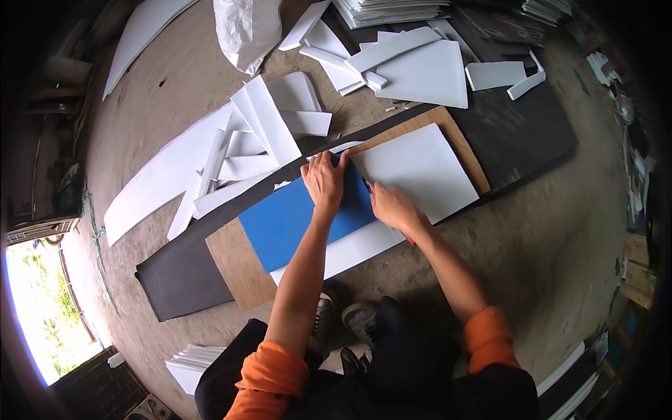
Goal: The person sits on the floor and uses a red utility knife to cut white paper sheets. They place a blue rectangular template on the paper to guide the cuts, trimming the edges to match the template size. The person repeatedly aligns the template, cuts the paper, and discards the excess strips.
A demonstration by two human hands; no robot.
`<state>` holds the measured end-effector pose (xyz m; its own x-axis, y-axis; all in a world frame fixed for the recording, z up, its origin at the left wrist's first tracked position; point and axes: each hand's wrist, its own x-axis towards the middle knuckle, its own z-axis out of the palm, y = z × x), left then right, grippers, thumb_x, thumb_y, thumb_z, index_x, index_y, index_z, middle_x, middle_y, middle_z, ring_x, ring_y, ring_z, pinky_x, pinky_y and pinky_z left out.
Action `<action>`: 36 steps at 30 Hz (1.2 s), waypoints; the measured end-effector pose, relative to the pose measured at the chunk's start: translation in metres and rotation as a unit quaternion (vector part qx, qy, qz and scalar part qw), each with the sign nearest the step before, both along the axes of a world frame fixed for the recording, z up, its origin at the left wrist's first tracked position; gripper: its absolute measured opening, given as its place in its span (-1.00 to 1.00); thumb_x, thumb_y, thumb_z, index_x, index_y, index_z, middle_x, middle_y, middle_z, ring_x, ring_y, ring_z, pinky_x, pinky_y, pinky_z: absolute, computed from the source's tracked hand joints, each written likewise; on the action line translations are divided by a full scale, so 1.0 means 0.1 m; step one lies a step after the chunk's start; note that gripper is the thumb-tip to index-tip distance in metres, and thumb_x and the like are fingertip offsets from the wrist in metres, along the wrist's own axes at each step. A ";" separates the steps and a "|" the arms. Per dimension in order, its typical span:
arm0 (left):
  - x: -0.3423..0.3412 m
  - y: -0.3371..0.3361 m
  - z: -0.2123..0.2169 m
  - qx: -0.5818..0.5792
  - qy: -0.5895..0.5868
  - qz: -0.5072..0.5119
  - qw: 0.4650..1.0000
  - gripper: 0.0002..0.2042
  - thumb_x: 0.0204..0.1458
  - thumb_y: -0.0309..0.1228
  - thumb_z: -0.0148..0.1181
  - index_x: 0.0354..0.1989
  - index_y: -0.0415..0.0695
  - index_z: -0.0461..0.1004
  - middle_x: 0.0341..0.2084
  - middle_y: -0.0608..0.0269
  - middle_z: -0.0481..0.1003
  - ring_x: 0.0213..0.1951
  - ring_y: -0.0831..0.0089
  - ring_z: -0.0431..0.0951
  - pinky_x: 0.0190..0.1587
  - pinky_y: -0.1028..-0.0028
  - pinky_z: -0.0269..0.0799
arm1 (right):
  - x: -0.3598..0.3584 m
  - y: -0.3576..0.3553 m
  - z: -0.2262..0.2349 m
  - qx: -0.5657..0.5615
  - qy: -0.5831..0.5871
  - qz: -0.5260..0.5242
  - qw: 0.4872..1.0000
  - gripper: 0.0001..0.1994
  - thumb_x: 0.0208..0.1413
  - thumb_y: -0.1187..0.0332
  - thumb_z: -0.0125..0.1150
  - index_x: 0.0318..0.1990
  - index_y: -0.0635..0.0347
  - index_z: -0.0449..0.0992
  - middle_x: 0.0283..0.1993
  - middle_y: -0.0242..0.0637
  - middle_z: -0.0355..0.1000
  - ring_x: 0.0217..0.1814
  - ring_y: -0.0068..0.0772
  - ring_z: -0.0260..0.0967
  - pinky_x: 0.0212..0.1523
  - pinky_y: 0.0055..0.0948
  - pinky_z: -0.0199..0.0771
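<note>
A blue rectangular sheet [301,217] lies over a white foam-like sheet [420,164], which rests on a brown wooden board [238,266]. My left hand [325,180] presses on the top edge of the blue sheet, fingers stretched out and thumb apart. Beside the blue sheet's right edge, my right hand [393,208] is closed round a red-handled utility knife [410,241], mostly hidden by the hand and slightly blurred. The knife's dark tip seems to touch the white sheet along that edge.
Under the board is a long black mat [189,280] on the concrete floor. White offcuts [262,126] lie beyond it to the left, and more white pieces [420,70] at the far right. A white sack [246,31] stands at the back. My shoes [360,318] are close to the mat's near edge.
</note>
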<state>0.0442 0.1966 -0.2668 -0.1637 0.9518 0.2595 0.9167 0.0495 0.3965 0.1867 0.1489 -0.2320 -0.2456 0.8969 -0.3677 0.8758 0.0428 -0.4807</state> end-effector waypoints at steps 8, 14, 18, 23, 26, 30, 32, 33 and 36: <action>0.04 -0.04 0.01 -0.013 0.017 -0.014 1.000 -0.65 -0.03 -0.08 -0.01 -0.47 -0.18 0.40 -0.50 0.21 0.42 -0.32 0.31 0.38 -0.21 0.37 0.13 | 0.26 -0.65 0.24 -0.092 -0.007 -0.037 0.995 -0.79 0.07 0.35 -0.22 -0.30 0.35 0.25 -0.50 0.11 0.37 -0.37 0.18 0.35 -0.32 -0.01 0.33; 0.12 -0.18 0.16 0.036 0.023 -0.029 0.999 -0.69 -0.03 -0.15 0.00 -0.19 -0.09 0.32 -0.18 0.25 0.32 -0.04 0.35 0.24 0.02 0.18 -0.08 | 0.22 -0.76 0.05 -0.061 -0.021 -0.063 0.996 -0.77 0.09 0.30 -0.25 -0.27 0.32 0.22 -0.46 0.11 0.38 -0.36 0.17 0.36 -0.32 -0.01 0.35; 0.38 -0.79 0.19 0.005 0.013 -0.067 0.998 -0.51 -0.07 -0.15 0.03 0.07 -0.01 0.18 0.12 0.28 0.11 0.21 0.36 -0.03 0.16 -0.02 -0.48 | 0.24 -0.81 -0.03 -0.038 -0.005 -0.066 0.997 -0.74 0.10 0.25 -0.22 -0.26 0.30 0.22 -0.46 0.07 0.39 -0.37 0.15 0.37 -0.34 -0.03 0.36; 0.24 -1.00 0.28 -0.069 0.024 -0.050 0.996 -0.28 -0.30 -0.06 0.21 0.15 0.26 0.09 0.21 0.33 -0.06 0.26 0.28 -0.21 0.12 -0.20 -0.53 | 0.28 -0.89 0.01 0.002 -0.021 -0.055 0.998 -0.75 0.08 0.22 -0.15 -0.26 0.23 0.26 -0.51 0.02 0.39 -0.43 0.09 0.38 -0.43 -0.06 0.37; -0.22 -1.02 0.23 -0.098 0.045 -0.008 0.994 -0.24 -0.33 -0.19 0.25 0.17 0.29 0.04 0.22 0.35 -0.09 0.27 0.29 -0.22 0.12 -0.20 -0.48 | 0.24 -0.94 0.06 0.028 -0.053 -0.050 0.997 -0.76 0.08 0.21 -0.14 -0.28 0.21 0.28 -0.55 -0.01 0.39 -0.46 0.04 0.39 -0.48 -0.10 0.37; -1.09 -1.07 0.08 -0.065 0.097 0.021 0.993 -0.23 -0.32 -0.26 0.22 0.18 0.27 0.03 0.23 0.35 -0.08 0.27 0.29 -0.19 0.12 -0.19 -0.42 | 0.27 -0.90 -0.01 0.049 -0.036 -0.039 0.997 -0.75 0.07 0.21 -0.12 -0.29 0.24 0.29 -0.58 -0.04 0.37 -0.48 0.01 0.39 -0.49 -0.13 0.38; -1.31 -1.03 0.11 -0.081 0.075 0.023 0.994 -0.25 -0.28 -0.34 0.18 0.20 0.13 0.01 0.23 0.24 -0.12 0.27 0.21 -0.23 0.10 -0.21 -0.42 | 0.27 -0.85 -0.04 0.048 -0.031 -0.036 0.998 -0.75 0.07 0.21 -0.13 -0.29 0.25 0.29 -0.58 -0.03 0.38 -0.49 0.02 0.39 -0.49 -0.13 0.39; -1.29 -0.97 0.10 -0.061 0.128 0.059 0.988 -0.29 -0.27 -0.34 0.17 0.17 0.03 0.04 0.21 0.16 -0.09 0.25 0.17 -0.18 0.11 -0.18 -0.36 | 0.27 -0.83 -0.04 0.049 -0.028 -0.036 0.998 -0.75 0.08 0.22 -0.14 -0.30 0.25 0.29 -0.58 -0.02 0.38 -0.50 0.02 0.39 -0.49 -0.13 0.39; -1.02 -0.68 0.11 0.062 0.050 -0.051 0.996 -0.42 -0.20 -0.33 0.15 0.06 -0.20 0.14 0.08 0.01 0.08 0.14 0.09 0.04 0.15 0.03 -0.14 | 0.21 -0.75 0.05 0.051 -0.022 -0.030 0.998 -0.75 0.08 0.24 -0.15 -0.31 0.27 0.28 -0.60 -0.02 0.38 -0.51 0.02 0.39 -0.49 -0.13 0.39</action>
<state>-0.0577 0.1287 -0.2554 -0.0355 0.9217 0.3863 0.9496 -0.0894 0.3005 0.2079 0.0736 -0.2267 -0.1763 0.9425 -0.2838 0.8986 0.0364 -0.4372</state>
